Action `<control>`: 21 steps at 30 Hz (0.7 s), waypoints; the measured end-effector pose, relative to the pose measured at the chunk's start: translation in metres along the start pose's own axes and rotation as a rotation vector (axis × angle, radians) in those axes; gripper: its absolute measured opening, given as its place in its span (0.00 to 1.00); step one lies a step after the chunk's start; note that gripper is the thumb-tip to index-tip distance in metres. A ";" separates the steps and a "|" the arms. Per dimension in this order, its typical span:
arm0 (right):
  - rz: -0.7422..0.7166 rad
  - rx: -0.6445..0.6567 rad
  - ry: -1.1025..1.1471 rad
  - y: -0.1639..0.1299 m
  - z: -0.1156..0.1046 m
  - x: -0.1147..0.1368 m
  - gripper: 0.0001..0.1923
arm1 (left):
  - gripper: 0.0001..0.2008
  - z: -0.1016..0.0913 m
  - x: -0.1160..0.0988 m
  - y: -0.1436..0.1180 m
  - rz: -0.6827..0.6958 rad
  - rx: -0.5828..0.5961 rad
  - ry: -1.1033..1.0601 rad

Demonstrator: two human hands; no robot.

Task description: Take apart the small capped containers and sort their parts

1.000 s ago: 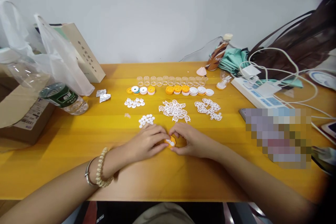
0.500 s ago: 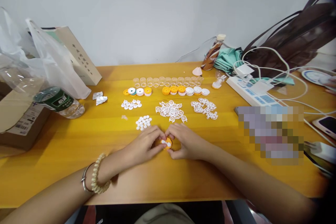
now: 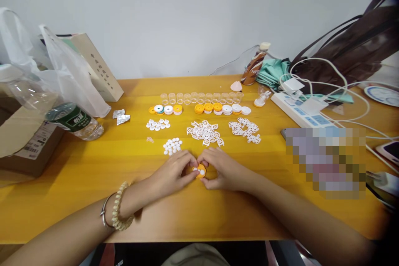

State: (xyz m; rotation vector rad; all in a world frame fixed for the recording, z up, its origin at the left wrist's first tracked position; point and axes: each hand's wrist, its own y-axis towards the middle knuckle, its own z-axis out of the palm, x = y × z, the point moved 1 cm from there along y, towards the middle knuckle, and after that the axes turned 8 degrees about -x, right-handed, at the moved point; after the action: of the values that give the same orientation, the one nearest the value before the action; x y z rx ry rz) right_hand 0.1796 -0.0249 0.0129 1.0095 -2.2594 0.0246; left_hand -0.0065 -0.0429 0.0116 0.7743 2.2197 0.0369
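Observation:
Between my hands is a round orange plastic disc (image 3: 201, 168) with small white round pieces on its top. My left hand (image 3: 177, 170) grips its left edge with thumb and fingers, while my right hand (image 3: 222, 169) pinches it from the right. Just beyond my left hand lies a cluster of small white round pieces (image 3: 172, 146). White openwork plastic pieces (image 3: 205, 132) lie in a heap past both hands, with a second group of openwork pieces (image 3: 245, 129) to its right. The disc's underside is hidden.
Clear cups (image 3: 202, 98) stand in a row at the back, before orange and white discs (image 3: 208, 108). A carton (image 3: 34, 149) and water bottle (image 3: 75, 120) are at left. To the right are a power strip (image 3: 299, 110), cables and a drink bottle (image 3: 254, 66).
The whole view has shifted slightly, so things appear a little further right. Both hands keep hold of the orange disc, and the white pieces on it look slightly turned.

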 end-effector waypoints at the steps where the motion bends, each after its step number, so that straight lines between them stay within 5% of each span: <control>1: 0.000 0.003 0.001 0.000 0.000 0.000 0.12 | 0.03 0.000 0.000 0.000 -0.003 0.001 -0.001; 21: -0.016 0.032 0.001 0.000 0.000 -0.002 0.12 | 0.04 0.002 0.002 -0.002 0.124 0.019 -0.041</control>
State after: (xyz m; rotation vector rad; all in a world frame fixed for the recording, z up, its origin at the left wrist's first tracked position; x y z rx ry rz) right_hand 0.1807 -0.0238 0.0122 1.0445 -2.2558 0.0544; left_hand -0.0073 -0.0442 0.0083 0.9144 2.1339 0.0597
